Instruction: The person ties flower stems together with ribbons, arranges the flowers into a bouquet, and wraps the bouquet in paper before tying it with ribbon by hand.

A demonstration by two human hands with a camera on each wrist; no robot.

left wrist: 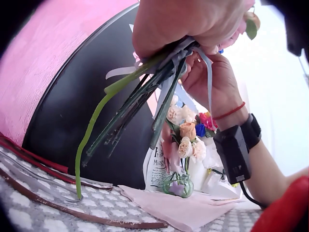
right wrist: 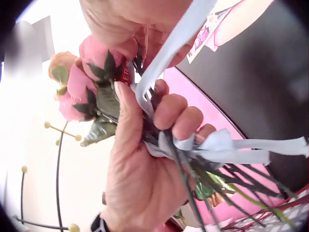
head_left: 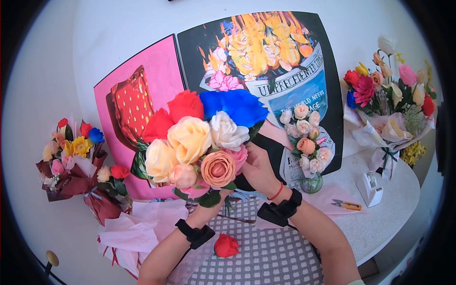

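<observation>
Left hand (right wrist: 145,179) has its fingers clamped round the stems (left wrist: 164,111), the rose bouquet (head_left: 190,140) above them! Right hand (head_left: 259,171) just beside them, near pale ribbon (right wrist: 170,48); whether its fingers pinch, can't tell.

"Where does the head camera look from?"
"Above, facing forward and down, with the rose bouquet (head_left: 190,140) mid-view."
"Left wrist?"
"Low and close, past the stems (left wrist: 130,77) toward the right hand (left wrist: 212,86)."
"And right?"
"Also close, tilted, facing the left hand (right wrist: 145,166). Both wrist views share the stems; head and left wrist share the glass vase (head_left: 312,184)."
</observation>
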